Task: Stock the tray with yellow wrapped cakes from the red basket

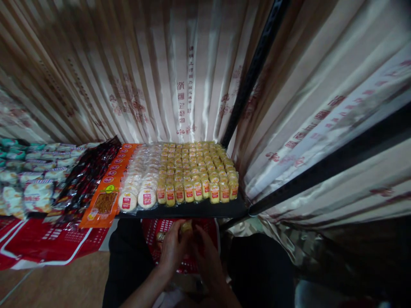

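Because half-hidden, yellow packet (186,226), axis unclear.

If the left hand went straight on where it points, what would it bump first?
Probably the black shelf's front edge, just ahead of the left hand. Heights are hard to judge, so it might slip underneath or meet the yellow packets.

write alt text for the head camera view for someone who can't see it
A left hand holds a small yellowish item, the right hand close beside it, over a red basket. Beyond, rows of wrapped snacks line a black shelf before pale printed curtains.
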Demonstrator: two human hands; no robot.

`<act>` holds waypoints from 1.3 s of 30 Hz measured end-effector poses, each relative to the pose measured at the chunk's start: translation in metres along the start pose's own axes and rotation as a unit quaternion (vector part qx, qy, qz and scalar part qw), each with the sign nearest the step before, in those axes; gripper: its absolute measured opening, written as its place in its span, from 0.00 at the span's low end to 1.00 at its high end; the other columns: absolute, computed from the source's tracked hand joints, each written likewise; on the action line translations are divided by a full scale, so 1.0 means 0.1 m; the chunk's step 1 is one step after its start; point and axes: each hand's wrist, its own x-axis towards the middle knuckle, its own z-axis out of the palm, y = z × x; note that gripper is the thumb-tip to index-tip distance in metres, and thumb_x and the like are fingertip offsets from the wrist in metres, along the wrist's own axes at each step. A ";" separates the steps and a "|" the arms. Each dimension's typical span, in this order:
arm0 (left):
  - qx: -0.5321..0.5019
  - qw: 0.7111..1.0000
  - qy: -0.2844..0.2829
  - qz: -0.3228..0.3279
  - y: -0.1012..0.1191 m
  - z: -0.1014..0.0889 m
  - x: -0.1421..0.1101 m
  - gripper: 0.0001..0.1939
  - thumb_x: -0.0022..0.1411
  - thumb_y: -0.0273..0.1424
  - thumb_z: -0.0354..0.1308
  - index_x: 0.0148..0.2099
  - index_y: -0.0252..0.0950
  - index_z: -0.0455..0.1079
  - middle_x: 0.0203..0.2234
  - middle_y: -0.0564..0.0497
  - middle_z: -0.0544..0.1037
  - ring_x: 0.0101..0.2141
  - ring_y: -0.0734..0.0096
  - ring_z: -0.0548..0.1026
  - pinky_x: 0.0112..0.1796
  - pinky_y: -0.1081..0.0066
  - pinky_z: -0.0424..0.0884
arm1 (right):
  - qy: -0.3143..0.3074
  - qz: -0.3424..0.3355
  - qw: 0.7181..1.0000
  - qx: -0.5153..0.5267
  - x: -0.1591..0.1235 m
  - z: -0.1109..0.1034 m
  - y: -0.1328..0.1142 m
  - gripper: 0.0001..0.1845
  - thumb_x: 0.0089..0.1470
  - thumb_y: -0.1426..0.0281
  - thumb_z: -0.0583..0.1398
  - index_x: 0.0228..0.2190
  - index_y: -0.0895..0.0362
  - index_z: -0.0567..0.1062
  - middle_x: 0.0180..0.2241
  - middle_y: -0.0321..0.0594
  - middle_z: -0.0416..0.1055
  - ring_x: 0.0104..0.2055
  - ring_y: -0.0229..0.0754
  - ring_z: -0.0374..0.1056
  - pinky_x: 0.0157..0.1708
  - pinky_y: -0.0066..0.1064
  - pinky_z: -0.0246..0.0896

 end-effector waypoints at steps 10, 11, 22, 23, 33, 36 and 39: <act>-0.015 0.994 -0.040 0.103 0.26 0.07 0.15 0.21 0.52 0.27 0.54 0.50 0.35 0.64 0.45 0.47 0.71 0.46 0.66 0.69 0.49 0.66 0.64 | 0.071 -0.033 0.997 -0.027 0.11 -0.22 -0.33 0.14 0.54 0.62 0.54 0.40 0.55 0.69 0.42 0.45 0.71 0.44 0.45 0.69 0.45 0.38 0.66; -0.013 0.992 -0.052 0.116 0.27 0.08 0.17 0.21 0.52 0.26 0.54 0.50 0.36 0.64 0.45 0.47 0.71 0.47 0.67 0.68 0.50 0.67 0.64 | 0.085 -0.043 0.995 -0.032 0.14 -0.24 -0.32 0.13 0.54 0.62 0.54 0.39 0.55 0.69 0.43 0.45 0.71 0.45 0.46 0.68 0.46 0.40 0.65; 0.075 0.985 0.029 0.153 0.51 0.17 0.53 0.20 0.57 0.23 0.50 0.52 0.35 0.63 0.44 0.46 0.70 0.44 0.67 0.69 0.47 0.67 0.65 | 0.164 -0.161 0.963 -0.140 0.44 -0.30 -0.21 0.17 0.57 0.69 0.48 0.46 0.58 0.68 0.50 0.51 0.64 0.54 0.46 0.60 0.52 0.46 0.59; 0.093 0.983 0.034 0.156 0.56 0.17 0.56 0.21 0.57 0.23 0.50 0.54 0.34 0.62 0.45 0.45 0.70 0.46 0.66 0.69 0.49 0.67 0.64 | 0.166 -0.163 0.961 -0.150 0.49 -0.32 -0.19 0.18 0.57 0.69 0.48 0.47 0.58 0.67 0.50 0.51 0.64 0.54 0.46 0.60 0.53 0.46 0.58; 0.183 0.970 0.054 0.148 0.80 0.30 0.78 0.22 0.59 0.24 0.49 0.57 0.34 0.60 0.48 0.43 0.69 0.48 0.63 0.68 0.49 0.66 0.64 | 0.158 -0.144 0.964 -0.156 0.79 -0.47 0.00 0.22 0.57 0.71 0.47 0.52 0.60 0.64 0.47 0.51 0.63 0.52 0.46 0.60 0.52 0.44 0.59; 0.186 0.972 0.049 0.137 0.82 0.34 0.81 0.22 0.60 0.24 0.48 0.57 0.31 0.60 0.48 0.41 0.68 0.47 0.62 0.68 0.49 0.65 0.64 | 0.158 -0.140 0.967 -0.144 0.80 -0.49 0.02 0.22 0.57 0.70 0.47 0.52 0.59 0.64 0.46 0.50 0.63 0.49 0.45 0.63 0.49 0.43 0.61; 0.176 0.973 0.040 0.147 0.81 0.39 0.83 0.22 0.60 0.24 0.48 0.57 0.31 0.60 0.49 0.41 0.68 0.49 0.62 0.68 0.49 0.64 0.64 | 0.153 -0.147 0.968 -0.137 0.80 -0.51 0.01 0.23 0.57 0.70 0.47 0.53 0.58 0.63 0.46 0.50 0.63 0.49 0.45 0.63 0.49 0.42 0.61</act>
